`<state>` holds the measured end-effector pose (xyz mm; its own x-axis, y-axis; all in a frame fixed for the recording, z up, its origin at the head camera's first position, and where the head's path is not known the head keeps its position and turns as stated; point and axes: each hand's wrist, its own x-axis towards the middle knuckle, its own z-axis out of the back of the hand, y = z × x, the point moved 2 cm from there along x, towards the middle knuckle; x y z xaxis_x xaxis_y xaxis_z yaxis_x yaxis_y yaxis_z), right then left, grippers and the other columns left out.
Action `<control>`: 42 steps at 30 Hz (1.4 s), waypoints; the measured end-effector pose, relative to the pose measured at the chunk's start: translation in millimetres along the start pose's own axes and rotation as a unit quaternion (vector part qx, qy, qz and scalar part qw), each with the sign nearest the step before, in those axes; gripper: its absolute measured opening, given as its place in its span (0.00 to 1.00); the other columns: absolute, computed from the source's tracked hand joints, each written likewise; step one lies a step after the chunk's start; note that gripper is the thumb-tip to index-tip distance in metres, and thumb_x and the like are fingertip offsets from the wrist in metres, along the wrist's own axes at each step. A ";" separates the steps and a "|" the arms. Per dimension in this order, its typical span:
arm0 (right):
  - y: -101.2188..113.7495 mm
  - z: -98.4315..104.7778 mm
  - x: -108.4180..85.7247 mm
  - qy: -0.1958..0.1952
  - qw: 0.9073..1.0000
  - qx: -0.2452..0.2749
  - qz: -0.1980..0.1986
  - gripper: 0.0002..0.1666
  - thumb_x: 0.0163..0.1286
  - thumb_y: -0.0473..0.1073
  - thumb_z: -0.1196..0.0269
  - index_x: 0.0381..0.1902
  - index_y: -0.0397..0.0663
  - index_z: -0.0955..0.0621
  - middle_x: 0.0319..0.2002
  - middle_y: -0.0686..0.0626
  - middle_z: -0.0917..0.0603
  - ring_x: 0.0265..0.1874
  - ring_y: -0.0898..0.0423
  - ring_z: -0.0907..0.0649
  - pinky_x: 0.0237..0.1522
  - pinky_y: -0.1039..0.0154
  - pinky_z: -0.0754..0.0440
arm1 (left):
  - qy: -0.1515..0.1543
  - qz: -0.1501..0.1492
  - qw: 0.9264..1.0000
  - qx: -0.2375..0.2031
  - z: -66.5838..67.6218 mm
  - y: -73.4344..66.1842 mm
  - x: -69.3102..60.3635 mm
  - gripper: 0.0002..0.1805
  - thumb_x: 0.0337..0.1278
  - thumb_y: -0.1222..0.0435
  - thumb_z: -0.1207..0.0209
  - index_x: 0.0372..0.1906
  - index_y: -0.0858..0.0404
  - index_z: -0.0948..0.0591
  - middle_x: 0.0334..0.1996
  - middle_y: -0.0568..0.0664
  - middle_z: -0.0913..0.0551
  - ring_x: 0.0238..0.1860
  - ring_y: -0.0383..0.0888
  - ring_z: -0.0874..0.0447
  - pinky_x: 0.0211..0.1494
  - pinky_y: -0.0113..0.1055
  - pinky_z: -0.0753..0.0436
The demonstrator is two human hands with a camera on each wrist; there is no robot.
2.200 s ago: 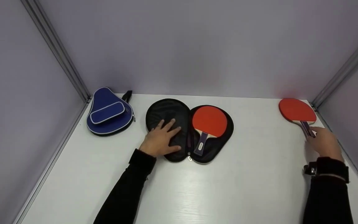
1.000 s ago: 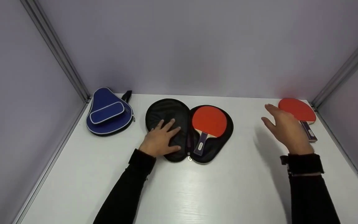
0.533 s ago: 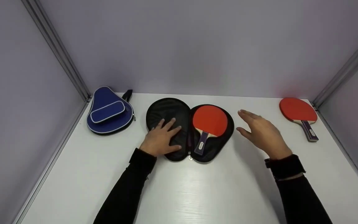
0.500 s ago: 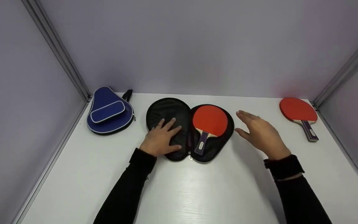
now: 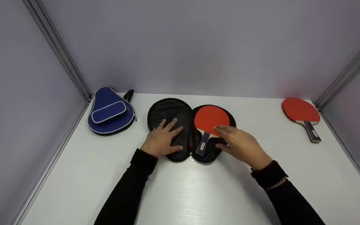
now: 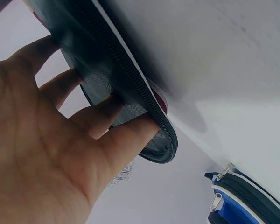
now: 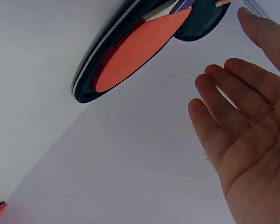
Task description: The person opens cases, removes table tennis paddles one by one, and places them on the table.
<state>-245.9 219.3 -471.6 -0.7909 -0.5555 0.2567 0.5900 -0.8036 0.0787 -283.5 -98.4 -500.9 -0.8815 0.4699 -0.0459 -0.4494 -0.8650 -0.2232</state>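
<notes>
A black zip case point(image 5: 169, 107) lies unfolded in the middle of the table. In its right half rests a red table tennis bat point(image 5: 212, 118) with a purple handle, tilted slightly. My left hand point(image 5: 159, 140) is spread over the left half, and its fingertips point(image 6: 144, 123) touch the lining in the left wrist view. My right hand point(image 5: 242, 145) hovers over the right edge of the case beside the bat's handle. In the right wrist view its fingers point(image 7: 224, 102) are loosely bent, holding nothing, apart from the bat.
A second red bat point(image 5: 300, 110) lies at the far right, handle towards me. At the back left sits a closed blue bat case point(image 5: 105, 97) with white piping and a front pocket. Grey walls point(image 5: 198, 47) border the white table point(image 5: 180, 197) on three sides.
My right hand let go of the far-right bat's handle, lifted away, and moved left to above the case. The left hand stayed in place on the case.
</notes>
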 end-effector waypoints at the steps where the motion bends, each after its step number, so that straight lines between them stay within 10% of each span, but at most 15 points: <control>1: 3.1 -1.7 0.5 0.000 1.000 -0.002 0.006 0.39 0.75 0.46 0.16 0.79 0.40 0.15 0.73 0.36 0.09 0.69 0.38 0.06 0.63 0.42 0.03 | 0.000 0.001 1.000 0.000 0.1 0.0 0.2 0.46 0.80 0.39 0.29 0.93 0.48 0.28 0.98 0.56 0.41 0.96 0.76 0.44 0.88 0.80 0.28; 27: 40.5 -53.8 1.8 -0.009 0.983 -0.071 0.170 0.35 0.71 0.42 0.14 0.74 0.48 0.10 0.73 0.46 0.08 0.73 0.49 0.08 0.75 0.51 0.08 | 0.004 0.001 1.000 0.015 -0.3 -0.2 2.0 0.47 0.81 0.37 0.30 0.94 0.48 0.29 0.98 0.55 0.42 0.96 0.75 0.43 0.89 0.78 0.26; 42: 41.2 -47.5 3.5 0.030 0.987 -0.057 0.144 0.20 0.71 0.36 0.15 0.59 0.49 0.06 0.59 0.47 0.05 0.62 0.49 0.08 0.65 0.57 0.04 | -0.001 -0.003 1.000 0.009 0.3 -0.8 0.5 0.46 0.80 0.37 0.30 0.93 0.48 0.28 0.98 0.56 0.40 0.95 0.76 0.43 0.88 0.78 0.25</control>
<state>-232.1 174.1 -513.2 -0.6033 -0.7735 0.1941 0.7723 -0.6274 -0.0995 -283.7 -97.5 -500.4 -0.8792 0.4747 -0.0417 -0.4575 -0.8653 -0.2050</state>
